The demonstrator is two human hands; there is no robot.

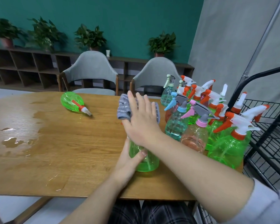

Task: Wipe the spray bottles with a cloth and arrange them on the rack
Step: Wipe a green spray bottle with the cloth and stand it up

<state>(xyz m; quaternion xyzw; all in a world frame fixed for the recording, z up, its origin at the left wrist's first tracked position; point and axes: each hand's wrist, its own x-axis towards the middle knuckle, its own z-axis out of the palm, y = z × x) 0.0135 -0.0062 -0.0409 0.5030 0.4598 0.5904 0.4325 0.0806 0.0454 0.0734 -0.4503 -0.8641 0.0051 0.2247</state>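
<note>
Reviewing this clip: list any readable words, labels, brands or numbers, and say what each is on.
None can be read.
Spray bottles: no labels or print visible.
Green bottle held by the left hand: plain plastic.
Cloth under the right hand: stripes only.
White cup on the shelf: too small to tell.

Spray bottles: one green bottle [72,102] lay on side, far left; one upright green bottle [146,162], near centre. Right cluster [200,126] overlapped; exact count not obtained, at least nine. Triggers in cluster: one blue trigger [170,105], one pink trigger [188,113], one pale green trigger [167,80], rest orange-and-white. Cloth [122,109]: one. Chairs: two, left chair [90,68], right chair [155,70]. Potted plants [89,36]: four. Rack [265,143]: one.
</note>
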